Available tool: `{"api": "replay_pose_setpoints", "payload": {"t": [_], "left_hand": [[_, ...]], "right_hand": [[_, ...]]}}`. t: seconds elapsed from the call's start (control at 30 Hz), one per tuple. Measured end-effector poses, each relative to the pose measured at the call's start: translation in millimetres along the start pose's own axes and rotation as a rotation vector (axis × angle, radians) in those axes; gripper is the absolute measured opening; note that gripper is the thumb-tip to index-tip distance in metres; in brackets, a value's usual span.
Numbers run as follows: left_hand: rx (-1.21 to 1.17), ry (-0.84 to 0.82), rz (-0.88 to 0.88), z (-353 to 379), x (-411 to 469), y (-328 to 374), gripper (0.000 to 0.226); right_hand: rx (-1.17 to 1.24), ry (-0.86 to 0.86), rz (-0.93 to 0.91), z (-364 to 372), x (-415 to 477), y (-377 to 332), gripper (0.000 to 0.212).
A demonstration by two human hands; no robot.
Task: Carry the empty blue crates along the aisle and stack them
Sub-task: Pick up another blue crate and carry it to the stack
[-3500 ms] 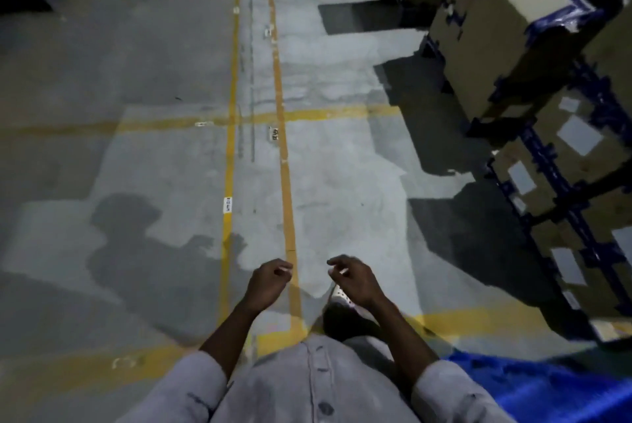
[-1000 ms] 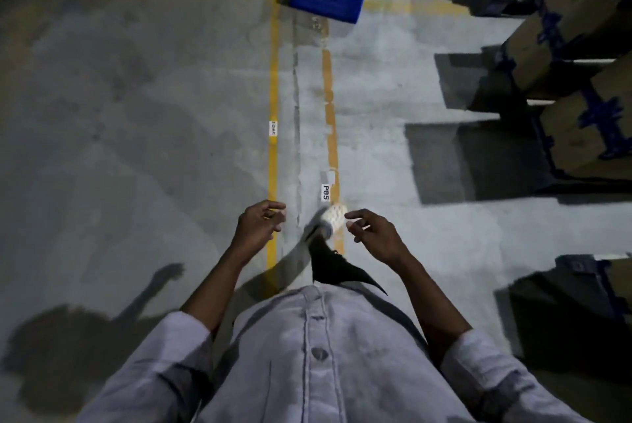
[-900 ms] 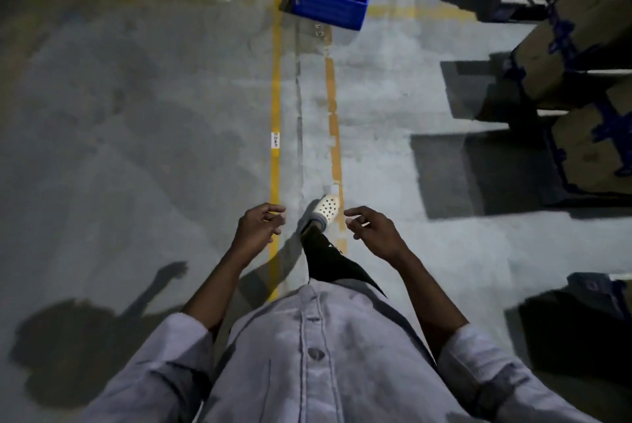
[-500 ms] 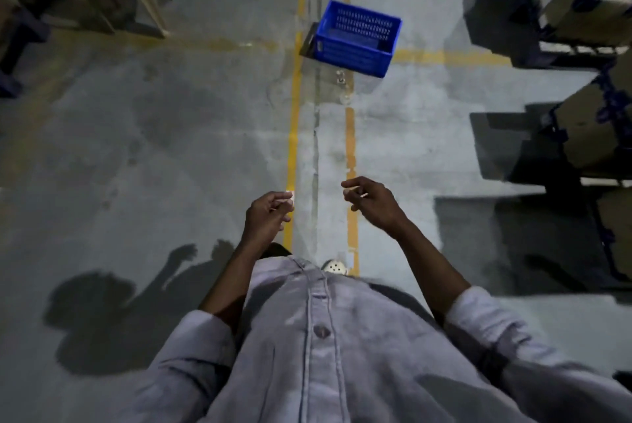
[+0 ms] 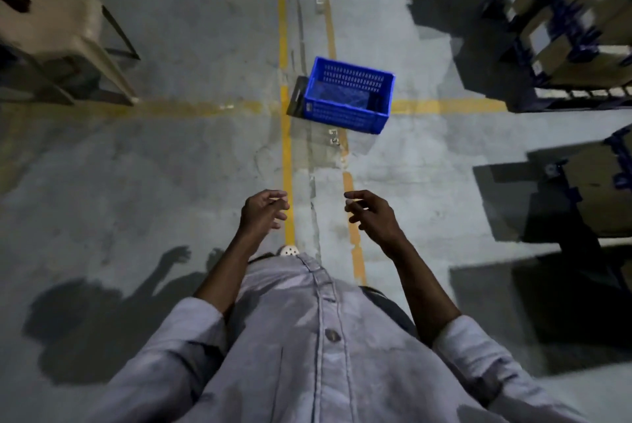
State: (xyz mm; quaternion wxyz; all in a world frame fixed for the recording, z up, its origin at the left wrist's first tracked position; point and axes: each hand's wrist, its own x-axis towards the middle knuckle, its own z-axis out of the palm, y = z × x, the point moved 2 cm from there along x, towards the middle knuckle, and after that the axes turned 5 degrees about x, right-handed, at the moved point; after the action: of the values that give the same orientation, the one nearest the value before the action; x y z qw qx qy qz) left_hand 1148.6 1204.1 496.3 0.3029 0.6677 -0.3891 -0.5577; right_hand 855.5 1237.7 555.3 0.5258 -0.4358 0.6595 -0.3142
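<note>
— What do we see on the far left?
— A beige chair (image 5: 51,25) on the concrete floor (image 5: 171,183).
— And our hands?
— Our left hand (image 5: 261,212) hangs empty, fingers (image 5: 278,197) loosely curled and apart. Our right hand (image 5: 371,214) is the same, holding nothing.
— The crate?
— The blue crate (image 5: 349,96) sits empty on the floor, farther ahead, across the yellow lines (image 5: 286,149). Cardboard boxes (image 5: 564,22) stand far right.

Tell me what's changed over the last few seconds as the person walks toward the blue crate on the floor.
The person has walked up the aisle: the blue crate, earlier small at the top edge, now sits much nearer and lower in view, across the yellow floor lines. A plastic chair has come into view on the left. Nothing was picked up or let go. The left hand and right hand remain empty, loosely curled, apart from the crate.
</note>
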Motion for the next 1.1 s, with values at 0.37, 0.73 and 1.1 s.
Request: {"api": "replay_pose_setpoints", "payload": {"t": [0.37,0.73,1.1], "left_hand": [[0.043,-0.118,-0.028,10,204,132,0.017],[0.104,-0.123,-0.006,71,397,275,0.011],[0.132,-0.167,-0.07,107,528,339,0.011]], "right_hand": [[0.034,0.101,0.089,-30,170,-71,0.018],[0.155,0.19,0.097,-117,407,-136,0.015],[0.244,0.331,0.151,-133,521,-167,0.029]]}}
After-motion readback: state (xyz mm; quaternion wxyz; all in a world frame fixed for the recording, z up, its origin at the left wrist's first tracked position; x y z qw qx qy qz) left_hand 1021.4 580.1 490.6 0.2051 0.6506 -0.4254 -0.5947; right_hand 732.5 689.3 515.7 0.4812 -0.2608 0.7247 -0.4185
